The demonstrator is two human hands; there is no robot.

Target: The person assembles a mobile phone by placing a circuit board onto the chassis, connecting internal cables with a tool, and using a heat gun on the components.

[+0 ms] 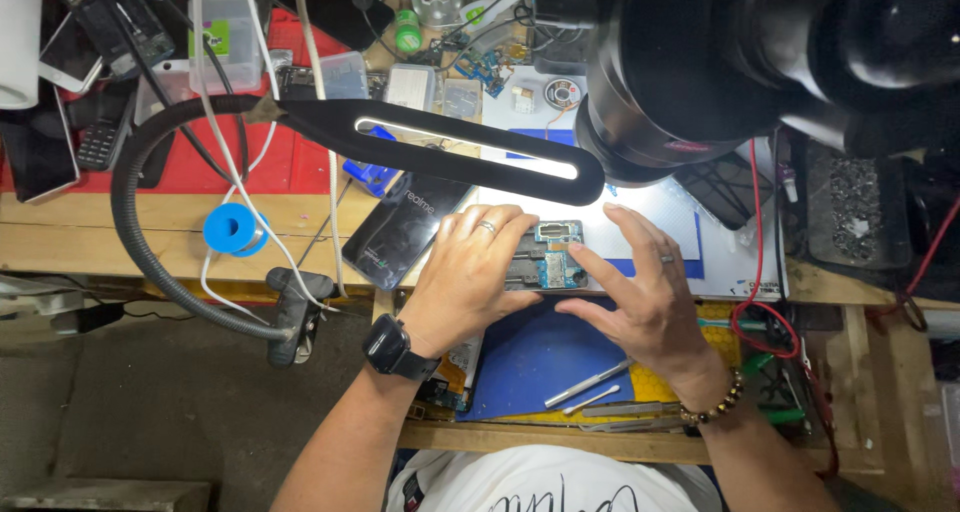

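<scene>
Cluttered with parts boxes, cables and old handsets, my wooden workbench [150, 234] leaves me only the blue mat [540, 357] to work on. An opened smartphone [553, 257] lies at the mat's far edge, back cover off, circuit board showing, directly under the black gooseneck lamp [470, 150]. My left hand [472, 272] lies flat over the phone's left half, fingers slightly spread and pressing it down rather than pinching anything. My right hand [640, 292] has its fingers spread too, the index fingertip touching the board near the middle; it holds no tool.

To do this well, I judge the left palm should keep the frame from sliding while the right fingertip works gently, since the board's small connectors look fragile. Pressing straight down seems safer than dragging sideways. 2 metal tweezers [625, 409] and a cotton swab [592, 400] lie on the mat near my right wrist, within easy reach. A dark phone back cover [400, 234] rests just left of my left hand, and a blue solder spool [236, 229] sits well apart.
</scene>
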